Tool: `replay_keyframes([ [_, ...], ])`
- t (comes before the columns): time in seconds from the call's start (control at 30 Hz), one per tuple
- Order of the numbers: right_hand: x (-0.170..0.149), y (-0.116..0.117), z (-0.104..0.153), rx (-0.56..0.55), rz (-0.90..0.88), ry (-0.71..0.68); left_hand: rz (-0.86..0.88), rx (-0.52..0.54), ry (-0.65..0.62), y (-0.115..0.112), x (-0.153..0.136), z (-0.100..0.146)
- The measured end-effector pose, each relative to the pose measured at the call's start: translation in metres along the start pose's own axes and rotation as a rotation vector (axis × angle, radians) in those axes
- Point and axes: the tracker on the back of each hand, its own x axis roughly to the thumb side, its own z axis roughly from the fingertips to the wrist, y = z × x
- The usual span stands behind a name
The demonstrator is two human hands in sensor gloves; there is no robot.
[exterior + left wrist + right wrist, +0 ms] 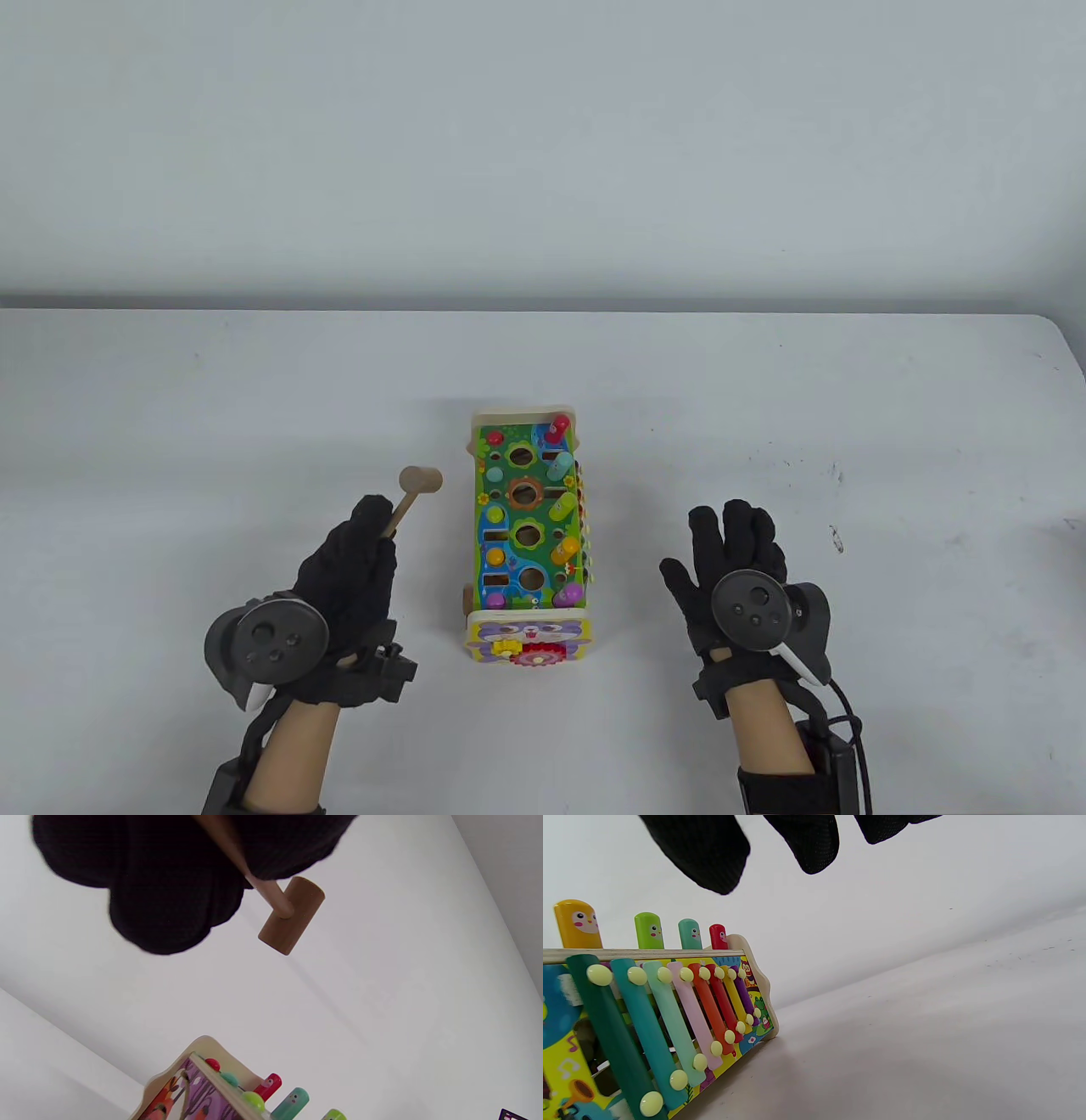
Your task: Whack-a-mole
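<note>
The left hand (352,564) grips the hammer (413,492), just left of the toy (528,531); pegs (562,505) line its far right side. Right hand (734,560) fingers spread, holding nothing.

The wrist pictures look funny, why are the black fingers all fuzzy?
In the left wrist view the left hand sits too close to the lens, so it blurs, while the hammer stays sharp. In the right wrist view the fingertips blur too; the toy stays clear.
</note>
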Motion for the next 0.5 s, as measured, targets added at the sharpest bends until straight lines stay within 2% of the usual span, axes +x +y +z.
replay_keyframes([
  [0.13,0.001,-0.001,0.001,-0.01,0.003,-0.004,-0.082,-0.021,0.03,-0.01,-0.018,0.02],
  [0.23,0.002,0.001,0.002,0.004,0.01,-0.003,-0.146,-0.151,0.079,-0.017,-0.025,0.022],
  [0.5,0.007,0.006,0.001,0.027,0.025,-0.025,-0.368,-0.315,0.149,-0.034,-0.036,0.024],
])
